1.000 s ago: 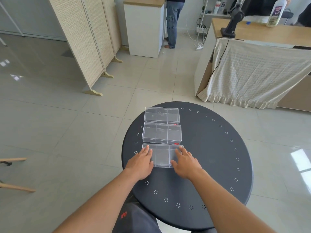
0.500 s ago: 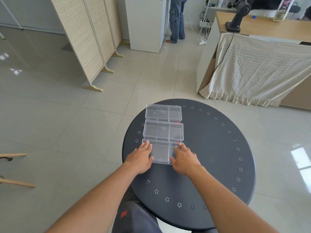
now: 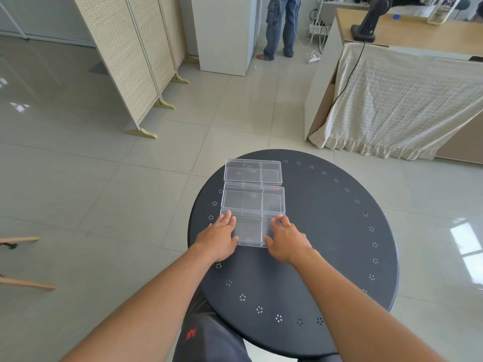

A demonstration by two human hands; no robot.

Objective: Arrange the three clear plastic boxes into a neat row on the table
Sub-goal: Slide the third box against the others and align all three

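Observation:
Three clear plastic boxes lie in a line running away from me on the round black table (image 3: pixel 326 244). The far box (image 3: pixel 253 171) and the middle box (image 3: pixel 253 199) touch edge to edge. The near box (image 3: pixel 249 231) sits against the middle one. My left hand (image 3: pixel 219 237) presses flat on its left end. My right hand (image 3: pixel 285 240) rests on its right end, fingers spread over the lid. Both hands hold this near box between them.
The table's left edge is close to the boxes' left ends; bare black surface lies to the right and toward me. On the floor beyond stand a folding screen (image 3: pixel 125 61), a white cabinet (image 3: pixel 224 35), a person's legs (image 3: pixel 279 27) and a cloth-draped counter (image 3: pixel 407 100).
The near box has been pushed away from me until it meets the middle box; the gap between them has closed. Both hands moved forward with it.

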